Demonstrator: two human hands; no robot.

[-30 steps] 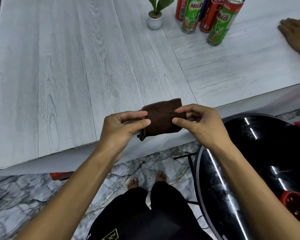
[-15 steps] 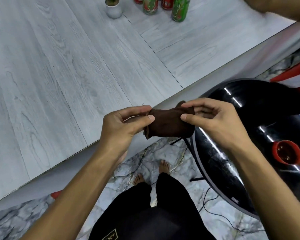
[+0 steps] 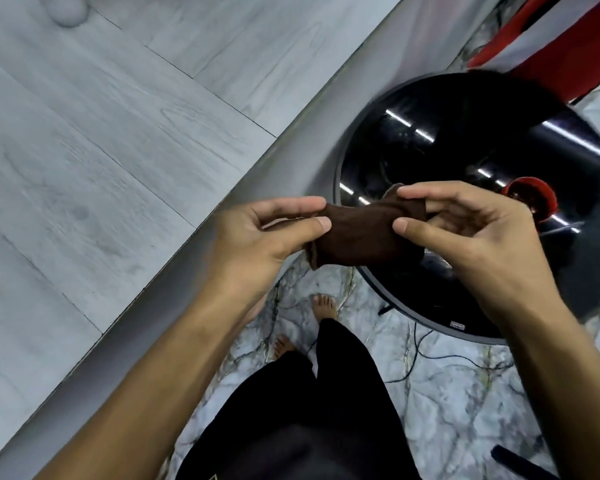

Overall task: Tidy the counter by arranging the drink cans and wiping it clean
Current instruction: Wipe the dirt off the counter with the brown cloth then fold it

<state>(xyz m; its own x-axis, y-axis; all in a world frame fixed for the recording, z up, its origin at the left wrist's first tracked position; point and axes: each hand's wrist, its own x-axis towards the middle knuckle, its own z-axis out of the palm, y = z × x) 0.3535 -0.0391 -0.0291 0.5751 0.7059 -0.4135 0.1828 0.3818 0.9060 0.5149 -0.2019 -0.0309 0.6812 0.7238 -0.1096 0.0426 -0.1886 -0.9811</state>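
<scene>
A small folded dark brown cloth (image 3: 361, 237) hangs in the air between my hands, past the counter's front edge and over the rim of a black round table. My left hand (image 3: 257, 233) pinches its left end between thumb and fingers. My right hand (image 3: 465, 230) pinches its right end the same way. The grey wood-grain counter (image 3: 101, 150) fills the upper left. No drink cans are in view.
A small white pot (image 3: 68, 10) stands at the counter's far edge, cut off by the frame. The glossy black round table (image 3: 430, 140) on the right holds a red cup (image 3: 530, 199). Red furniture (image 3: 551, 39) is behind it. Cables lie on the marble floor (image 3: 447, 382).
Both hands have carried the cloth off the counter and to the right, over the black table's rim. The view has swung right and down, so the cans and another person's hand have left the frame.
</scene>
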